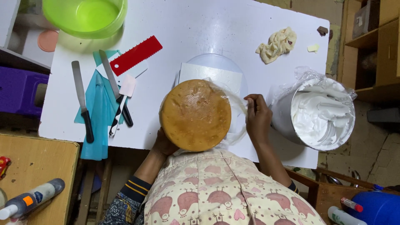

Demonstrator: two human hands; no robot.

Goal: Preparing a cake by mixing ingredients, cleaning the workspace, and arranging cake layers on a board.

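Head view shows the left hand (163, 143) cupping the round cake (195, 115) from beneath, while right-hand fingers (251, 101) pinch its clear plastic wrap (238, 109) just right of it.

The left hand (164, 143) is low and near the body, palm up, mostly hidden, its fingers curled under a load. The left forearm slants down to the left, sleeve at the elbow. The right hand (258, 118) is raised, back up, fingers (251, 100) pinched together; its forearm runs back to the right.
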